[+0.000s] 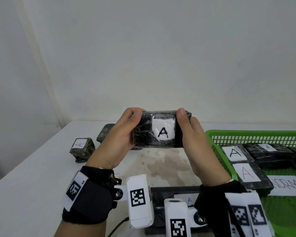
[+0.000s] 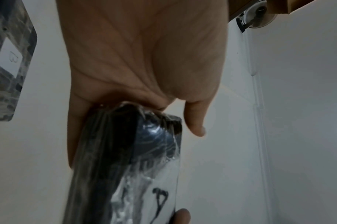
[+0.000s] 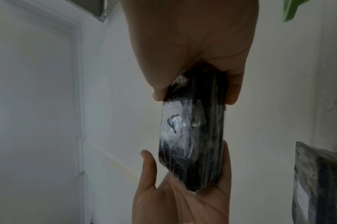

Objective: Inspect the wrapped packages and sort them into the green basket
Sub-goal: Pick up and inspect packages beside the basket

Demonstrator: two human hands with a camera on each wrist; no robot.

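Black wrapped package [image 1: 162, 130] between both hands

The head view is evenly and softly lit, with faint shadows on the table [image 1: 32, 177] and straight lines bowing near the edges. Both wrist views are dim and soft (slightly blurred); glare streaks the plastic wrap of the package [image 3: 190, 133].

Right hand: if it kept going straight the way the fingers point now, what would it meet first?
The right hand grips the wrapped package with the left hand, fingers pointing up and away. Past the package nothing shows in that line until the white wall; depth is unclear.
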